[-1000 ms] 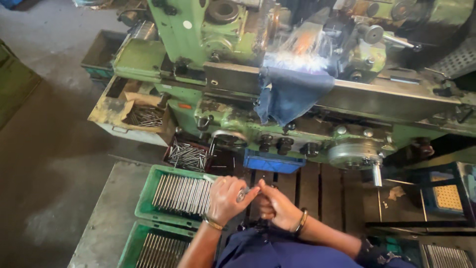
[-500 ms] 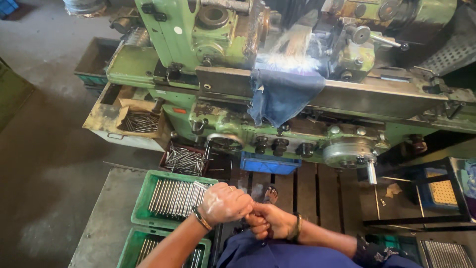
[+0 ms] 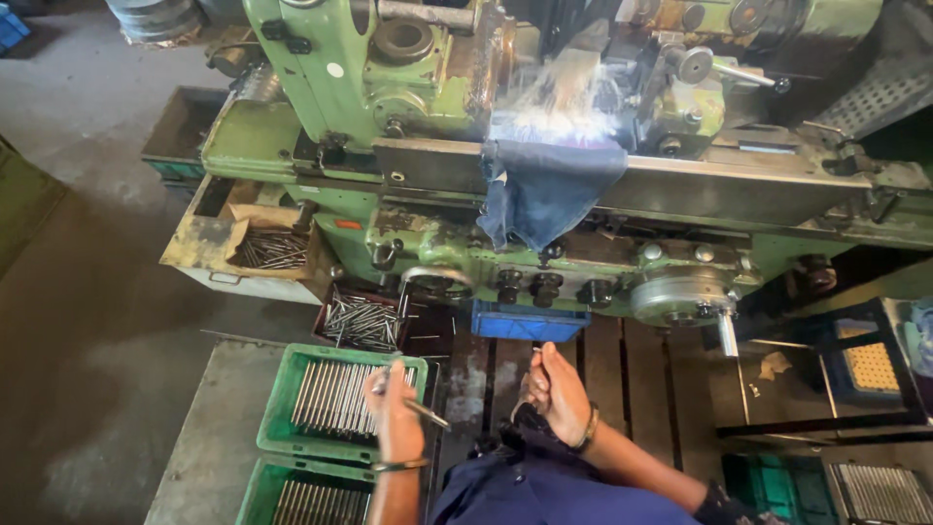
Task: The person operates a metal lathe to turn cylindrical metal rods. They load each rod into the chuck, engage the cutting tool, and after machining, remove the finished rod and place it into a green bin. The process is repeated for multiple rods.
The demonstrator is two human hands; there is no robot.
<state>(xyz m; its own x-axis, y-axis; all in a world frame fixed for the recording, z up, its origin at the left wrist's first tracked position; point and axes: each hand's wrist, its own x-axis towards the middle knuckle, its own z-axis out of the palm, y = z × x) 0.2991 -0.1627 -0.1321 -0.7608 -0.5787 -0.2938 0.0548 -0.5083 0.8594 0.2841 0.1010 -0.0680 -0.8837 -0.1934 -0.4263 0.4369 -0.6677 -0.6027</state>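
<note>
Green machine (image 3: 408,107) behind — left hand (image 3: 394,413) pinching a metal rod (image 3: 425,412) over the green crate (image 3: 335,401), right hand (image 3: 556,394) curled shut, apart.

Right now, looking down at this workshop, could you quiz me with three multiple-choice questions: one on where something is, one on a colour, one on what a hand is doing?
1. Where does the blue cloth hang?
A. Over the front of the green machine
B. In the green crate
C. On the floor

2. What colour is the crate of metal rods under the left hand?
A. Red
B. Green
C. Yellow

3. What is the left hand doing?
A. Resting flat and empty
B. Gripping the cloth
C. Holding a thin metal rod

Answers: 1 A, the cloth drapes over the machine's ledge. 2 B, its rim is green. 3 C, a rod sticks out from the fingers.
</note>
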